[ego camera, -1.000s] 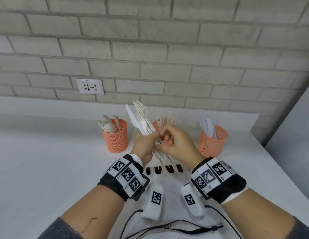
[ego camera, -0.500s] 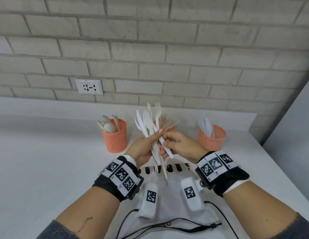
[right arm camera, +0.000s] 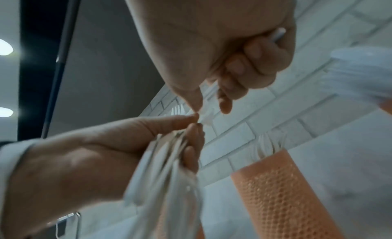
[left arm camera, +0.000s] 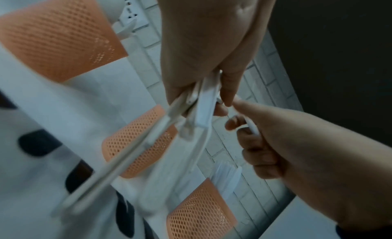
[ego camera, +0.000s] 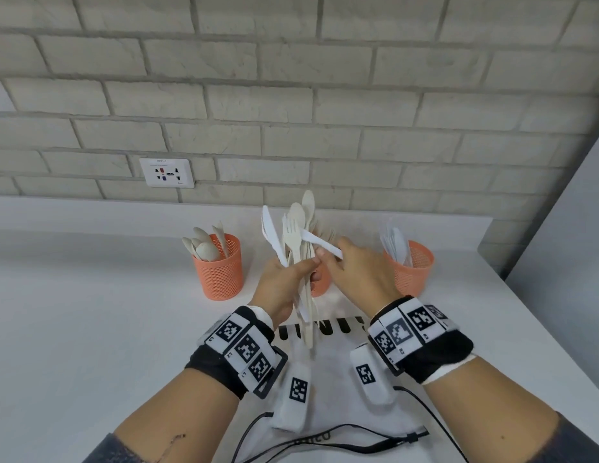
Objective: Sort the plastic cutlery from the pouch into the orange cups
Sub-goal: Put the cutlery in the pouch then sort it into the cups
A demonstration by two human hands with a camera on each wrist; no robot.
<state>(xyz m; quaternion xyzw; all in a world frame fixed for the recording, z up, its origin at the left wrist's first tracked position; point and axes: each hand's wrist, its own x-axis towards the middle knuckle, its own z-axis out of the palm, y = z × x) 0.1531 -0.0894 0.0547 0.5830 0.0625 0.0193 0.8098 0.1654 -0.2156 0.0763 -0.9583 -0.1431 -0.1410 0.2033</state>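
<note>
My left hand (ego camera: 288, 279) grips a bundle of mixed cutlery (ego camera: 296, 238) upright above the white pouch (ego camera: 328, 372); spoons, forks and a white knife fan out of its top. My right hand (ego camera: 355, 269) pinches one white cutlery piece (ego camera: 321, 243), which lies slantwise across the bundle's top. In the right wrist view the white piece (right arm camera: 212, 90) sits between thumb and curled fingers. Three orange cups stand behind: the left cup (ego camera: 219, 272) holds spoons, the middle cup (ego camera: 321, 284) is mostly hidden by my hands, the right cup (ego camera: 413, 267) holds white knives.
The pouch lies flat on the white table (ego camera: 91, 329) under my wrists, its black drawstring (ego camera: 341, 446) trailing at the near edge. A brick wall with a socket (ego camera: 166, 173) rises behind the cups. A grey panel (ego camera: 575, 262) closes off the right side.
My right hand has drawn the white piece sideways to the right, away from the bundle. The bundle in my left hand has turned more upright.
</note>
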